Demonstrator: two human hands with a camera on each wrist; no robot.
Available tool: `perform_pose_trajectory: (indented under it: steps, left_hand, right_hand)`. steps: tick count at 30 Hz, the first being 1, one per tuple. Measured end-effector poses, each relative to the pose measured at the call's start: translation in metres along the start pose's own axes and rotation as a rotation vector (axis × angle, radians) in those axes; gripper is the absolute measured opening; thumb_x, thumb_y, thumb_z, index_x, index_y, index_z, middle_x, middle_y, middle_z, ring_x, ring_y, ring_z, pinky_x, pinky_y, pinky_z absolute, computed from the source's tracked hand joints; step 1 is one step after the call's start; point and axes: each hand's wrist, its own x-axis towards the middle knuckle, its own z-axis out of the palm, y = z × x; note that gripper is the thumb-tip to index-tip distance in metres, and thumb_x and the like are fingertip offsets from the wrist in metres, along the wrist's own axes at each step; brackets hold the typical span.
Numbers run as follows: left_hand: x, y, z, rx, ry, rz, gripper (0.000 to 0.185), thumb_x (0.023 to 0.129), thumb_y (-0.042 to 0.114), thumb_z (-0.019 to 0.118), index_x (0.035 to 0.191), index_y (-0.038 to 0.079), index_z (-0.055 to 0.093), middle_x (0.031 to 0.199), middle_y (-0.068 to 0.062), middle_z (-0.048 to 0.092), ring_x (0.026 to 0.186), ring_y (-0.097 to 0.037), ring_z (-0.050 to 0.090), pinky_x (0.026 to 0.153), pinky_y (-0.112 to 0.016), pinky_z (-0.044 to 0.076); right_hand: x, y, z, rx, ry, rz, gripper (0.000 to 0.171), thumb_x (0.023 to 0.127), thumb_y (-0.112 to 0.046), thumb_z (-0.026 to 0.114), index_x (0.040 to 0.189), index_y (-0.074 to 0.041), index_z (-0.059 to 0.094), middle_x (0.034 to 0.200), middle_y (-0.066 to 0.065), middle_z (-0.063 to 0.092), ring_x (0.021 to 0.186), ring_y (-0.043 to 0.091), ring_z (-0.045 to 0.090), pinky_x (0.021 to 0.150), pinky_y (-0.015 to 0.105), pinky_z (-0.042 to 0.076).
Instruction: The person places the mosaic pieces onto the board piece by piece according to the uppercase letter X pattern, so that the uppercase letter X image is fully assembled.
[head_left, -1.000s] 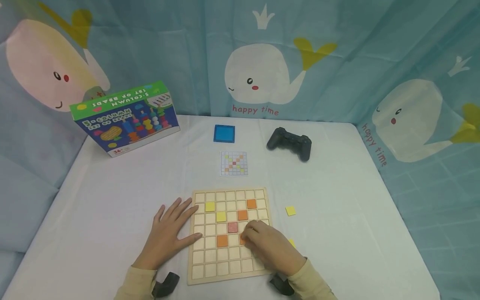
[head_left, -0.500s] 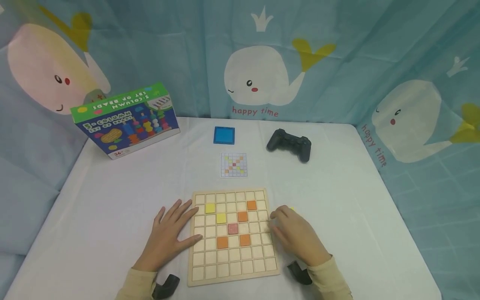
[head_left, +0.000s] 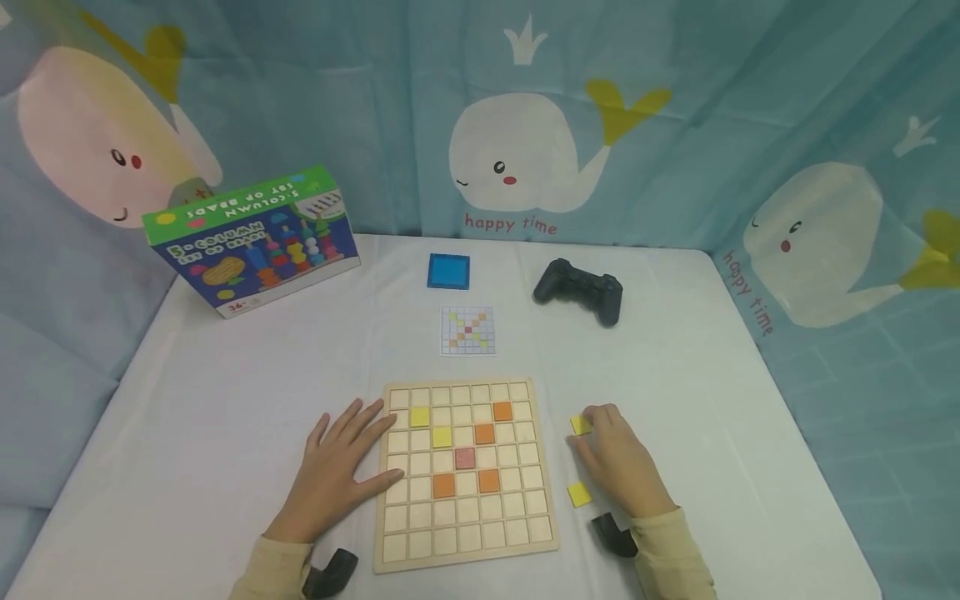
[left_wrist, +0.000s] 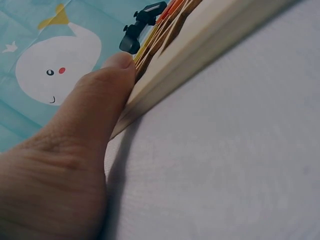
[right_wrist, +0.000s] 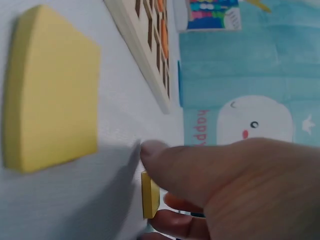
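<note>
A wooden grid board (head_left: 467, 529) lies on the white table with two yellow tiles, several orange tiles and a red tile (head_left: 465, 458) in its cells. My left hand (head_left: 341, 471) rests along the board's left edge, fingers spread, the thumb over the rim. In the left wrist view the thumb (left_wrist: 95, 100) lies against the board's side. My right hand (head_left: 621, 458) is right of the board at the farther loose yellow tile (head_left: 579, 425), thumb and fingers apart around it, fingertips right at its edge. A second loose yellow tile (head_left: 579, 494) lies nearer, beside that wrist.
A pattern card (head_left: 468, 332) with a coloured X of squares lies beyond the board. Behind it are a blue square frame (head_left: 448, 272) and a black game controller (head_left: 579, 290). A bead-set box (head_left: 255, 250) stands at the back left, before a whale-print curtain (head_left: 390, 125).
My right hand has let go of an orange tile in the board and moved right, off the board, to the farther yellow tile. The left hand has stayed put.
</note>
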Motion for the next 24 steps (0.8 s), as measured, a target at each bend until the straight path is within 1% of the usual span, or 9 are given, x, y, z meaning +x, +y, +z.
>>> perform_pose_trajectory:
  steps: [4, 8, 15, 18, 22, 24]
  left_hand:
    - [0.000, 0.000, 0.001, 0.006, 0.000, 0.000, 0.078, 0.077, 0.067, 0.064, 0.141, 0.025, 0.048, 0.152, -0.002, 0.038, 0.142, -0.031, 0.027, 0.112, -0.062, 0.014]
    - [0.000, 0.000, 0.001, 0.006, 0.006, 0.000, 0.078, 0.077, 0.066, 0.064, 0.141, 0.024, 0.048, 0.151, -0.003, 0.039, 0.142, -0.031, 0.027, 0.111, -0.063, 0.015]
    - [0.001, 0.001, 0.000, 0.003, 0.008, 0.000, 0.078, 0.077, 0.065, 0.064, 0.141, 0.023, 0.048, 0.151, -0.003, 0.039, 0.142, -0.032, 0.027, 0.111, -0.063, 0.015]
    - [0.001, 0.001, -0.001, 0.000, 0.010, 0.000, 0.078, 0.077, 0.065, 0.065, 0.141, 0.023, 0.048, 0.151, -0.003, 0.039, 0.142, -0.031, 0.027, 0.111, -0.063, 0.015]
    - [0.000, 0.001, -0.001, 0.001, 0.013, -0.001, 0.079, 0.076, 0.066, 0.065, 0.141, 0.024, 0.048, 0.151, -0.003, 0.039, 0.142, -0.031, 0.027, 0.111, -0.063, 0.015]
    - [0.000, 0.001, -0.001, 0.002, 0.013, -0.002, 0.078, 0.076, 0.066, 0.065, 0.141, 0.024, 0.048, 0.151, -0.003, 0.039, 0.142, -0.031, 0.027, 0.111, -0.063, 0.015]
  right_hand:
    - [0.001, 0.000, 0.001, -0.020, 0.001, 0.001, 0.033, 0.085, -0.017, 0.074, 0.109, 0.001, 0.059, 0.100, 0.011, 0.059, 0.089, 0.020, 0.062, 0.075, 0.035, 0.056]
    - [0.001, 0.000, 0.003, -0.005, 0.004, 0.005, 0.029, 0.085, -0.016, 0.073, 0.107, -0.002, 0.060, 0.099, 0.008, 0.059, 0.086, 0.018, 0.062, 0.071, 0.034, 0.056]
    - [0.000, 0.000, 0.003, 0.004, 0.016, 0.013, 0.033, 0.084, -0.012, 0.074, 0.111, 0.000, 0.058, 0.099, 0.009, 0.060, 0.082, 0.015, 0.061, 0.069, 0.032, 0.055]
    - [0.000, -0.002, 0.001, 0.017, 0.013, 0.017, 0.035, 0.083, -0.010, 0.074, 0.113, 0.000, 0.057, 0.099, 0.008, 0.061, 0.076, 0.012, 0.058, 0.065, 0.030, 0.054]
    - [0.002, -0.009, -0.004, 0.046, 0.025, 0.003, 0.037, 0.081, -0.007, 0.075, 0.112, 0.000, 0.057, 0.101, 0.008, 0.062, 0.073, 0.010, 0.056, 0.062, 0.027, 0.053]
    - [0.003, -0.014, -0.007, 0.058, 0.031, -0.014, 0.036, 0.081, -0.006, 0.075, 0.111, -0.002, 0.057, 0.102, 0.007, 0.061, 0.075, 0.010, 0.057, 0.062, 0.026, 0.054]
